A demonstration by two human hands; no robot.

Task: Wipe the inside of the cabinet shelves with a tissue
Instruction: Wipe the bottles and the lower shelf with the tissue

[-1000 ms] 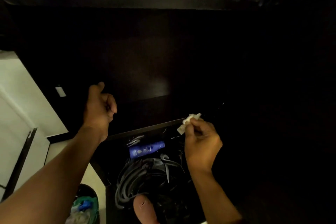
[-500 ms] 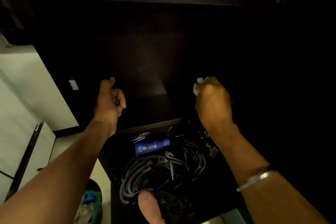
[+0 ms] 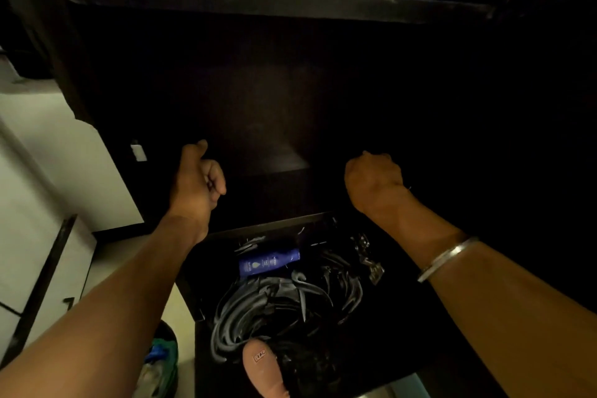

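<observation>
Head view: left hand [image 3: 198, 182] raised before the dark cabinet shelf [image 3: 277, 161], fingers curled in, thumb up, holding nothing. Right hand [image 3: 374, 179] fisted with knuckles toward the camera near the shelf's front edge; tissue hidden, grip on it impossible to tell. Below, blue bottle [image 3: 268, 262] beside coiled cables [image 3: 274, 304]. Bangle [image 3: 447, 258] on right wrist.

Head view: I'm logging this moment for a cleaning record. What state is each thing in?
Left hand: curled, holding nothing.
Right hand: fisted inside the dark shelf; tissue hidden.
Blue bottle: lying on its side.
Hose: coiled below.
Bangle: on the right wrist.
</observation>
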